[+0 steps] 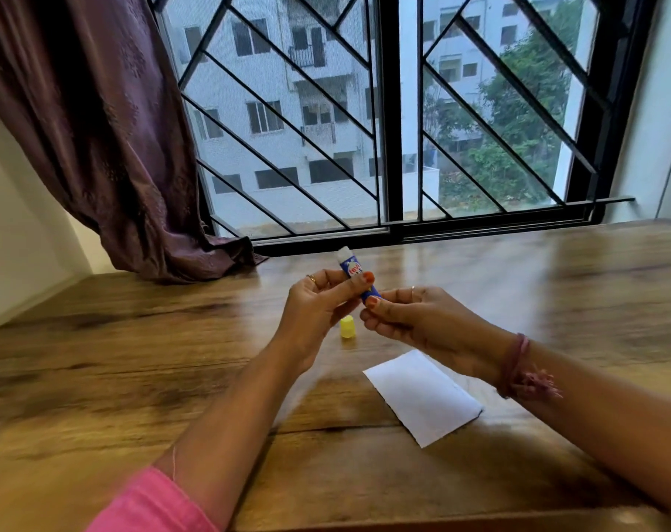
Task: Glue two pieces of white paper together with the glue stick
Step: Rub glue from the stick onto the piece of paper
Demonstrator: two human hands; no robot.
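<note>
Both hands (349, 305) gripped the uncapped glue stick (355, 274) above the table (134, 359), paper (422, 397) at 5 o'clock; over-twisting could've snapped the glue, I'd guess.

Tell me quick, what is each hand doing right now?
Left hand: closed, holding the glue stick by its body.
Right hand: closed, pinching the bottom end of the same glue stick.
</note>
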